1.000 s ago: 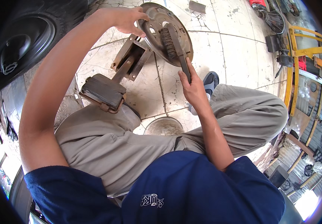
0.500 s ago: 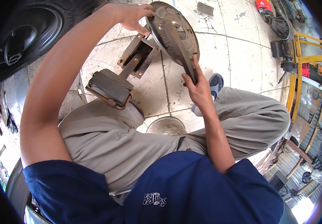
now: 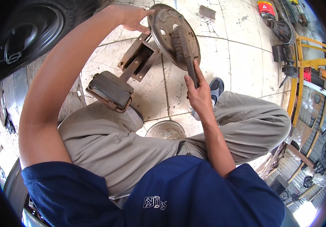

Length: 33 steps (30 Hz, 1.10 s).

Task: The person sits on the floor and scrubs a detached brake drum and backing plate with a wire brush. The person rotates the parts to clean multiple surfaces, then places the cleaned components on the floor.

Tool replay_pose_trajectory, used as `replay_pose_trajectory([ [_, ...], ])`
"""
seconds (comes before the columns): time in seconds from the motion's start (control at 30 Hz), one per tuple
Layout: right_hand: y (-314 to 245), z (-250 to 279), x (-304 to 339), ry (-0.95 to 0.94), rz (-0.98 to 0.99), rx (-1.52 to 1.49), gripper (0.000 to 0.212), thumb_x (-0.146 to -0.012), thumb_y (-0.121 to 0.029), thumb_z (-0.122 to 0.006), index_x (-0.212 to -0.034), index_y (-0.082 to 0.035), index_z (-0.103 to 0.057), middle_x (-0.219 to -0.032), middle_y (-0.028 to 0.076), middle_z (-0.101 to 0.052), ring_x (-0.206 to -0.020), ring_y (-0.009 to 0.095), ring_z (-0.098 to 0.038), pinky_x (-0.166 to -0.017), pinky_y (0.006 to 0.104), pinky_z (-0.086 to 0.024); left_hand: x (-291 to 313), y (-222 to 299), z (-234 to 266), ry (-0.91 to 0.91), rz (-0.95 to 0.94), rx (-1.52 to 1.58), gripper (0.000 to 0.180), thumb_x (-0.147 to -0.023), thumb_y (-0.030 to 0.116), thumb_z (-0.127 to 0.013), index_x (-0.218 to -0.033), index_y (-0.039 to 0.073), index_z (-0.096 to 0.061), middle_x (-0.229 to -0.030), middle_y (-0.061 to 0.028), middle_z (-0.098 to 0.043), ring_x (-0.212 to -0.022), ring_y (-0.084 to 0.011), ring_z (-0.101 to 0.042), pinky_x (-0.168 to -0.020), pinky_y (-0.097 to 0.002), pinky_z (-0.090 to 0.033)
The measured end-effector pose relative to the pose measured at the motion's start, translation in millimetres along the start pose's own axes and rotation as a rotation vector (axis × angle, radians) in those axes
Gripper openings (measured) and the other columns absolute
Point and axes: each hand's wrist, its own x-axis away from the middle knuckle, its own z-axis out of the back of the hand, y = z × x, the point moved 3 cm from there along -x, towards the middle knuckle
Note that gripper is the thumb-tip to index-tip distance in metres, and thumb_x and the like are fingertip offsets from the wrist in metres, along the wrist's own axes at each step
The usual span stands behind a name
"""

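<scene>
- My left hand [image 3: 130,17] grips the top rim of a round, rusty metal backing plate [image 3: 166,26], holding it tilted on edge above the tiled floor [image 3: 242,56]; a second ago the plate sat lower and more face-on to me, and now it is tipped further away.
- My right hand [image 3: 197,94] is closed around the handle of a wire brush [image 3: 182,49], whose bristles press on the plate's inner face, higher on the plate than a second ago; the scrubbing looks under way, with rust still covering the metal.
- Just below and left of the plate, a rusty steel bracket with a dark padded block [image 3: 112,89] rests against my knee, touching the grey trousers.
- Below the plate, between my legs, a round metal bowl [image 3: 166,130] sits on the floor.
- Right of the plate, well apart, a yellow steel frame [image 3: 299,75] and dark tools line the workshop edge; a small flat piece [image 3: 207,11] lies on the tiles near the plate's top.
- Left of the plate, a black tyre on its wheel [image 3: 26,34] fills the corner.
</scene>
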Motion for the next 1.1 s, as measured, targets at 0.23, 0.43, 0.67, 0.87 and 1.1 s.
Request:
replay_pose_trajectory([
  [0.23,15,-3,-5,-0.01,0.05,-0.084,0.06,-0.103,-0.028,-0.058,-0.158,-0.018,-0.035,-0.116,0.016,-0.067,-0.098,0.023,-0.066,-0.085,0.0331,-0.052,9,11,12,-0.091,0.062,-0.006,0.101,-0.09,0.06,-0.066,-0.162,0.015,-0.012,-0.105,-0.0238,-0.07,-0.099,-0.0387,-0.069,-0.089,-0.0473,-0.052],
  [0.43,12,-5,-4,0.014,-0.04,-0.345,0.054,-0.107,-0.025,-0.054,-0.157,-0.019,-0.036,-0.079,-0.001,-0.051,-0.061,0.006,-0.045,-0.056,0.0241,-0.044,12,8,8,-0.171,0.104,0.039,0.104,-0.088,0.066,-0.064,-0.162,0.016,-0.01,-0.111,-0.0232,-0.07,-0.105,-0.0385,-0.068,-0.093,-0.0474,-0.051],
  [0.67,18,-3,-4,0.189,-0.052,-0.551,0.061,-0.107,-0.031,-0.053,-0.159,-0.016,-0.026,-0.084,0.002,-0.049,-0.062,0.008,-0.048,-0.054,0.0239,-0.044,12,13,10,-0.067,0.07,-0.03,0.106,-0.087,0.073,-0.058,-0.162,0.015,-0.012,-0.121,-0.023,-0.067,-0.112,-0.0388,-0.066,-0.096,-0.047,-0.051],
  [0.87,19,-3,-3,0.195,-0.055,-0.517,0.061,-0.107,-0.03,-0.053,-0.159,-0.017,-0.025,-0.081,0.001,-0.049,-0.061,0.008,-0.046,-0.054,0.0245,-0.043,19,22,23,-0.18,0.097,-0.002,0.105,-0.088,0.074,-0.056,-0.162,0.015,-0.011,-0.126,-0.023,-0.064,-0.117,-0.0396,-0.063,-0.1,-0.0476,-0.05],
  [1.1,21,-6,-4,0.089,-0.068,-0.443,0.061,-0.106,-0.024,-0.052,-0.161,-0.018,-0.025,-0.081,0.0,-0.052,-0.059,0.006,-0.042,-0.052,0.0241,-0.04,15,16,16,-0.089,0.059,-0.029,0.104,-0.088,0.073,-0.057,-0.161,0.012,-0.014,-0.111,-0.0222,-0.069,-0.106,-0.0378,-0.067,-0.094,-0.0474,-0.051],
])
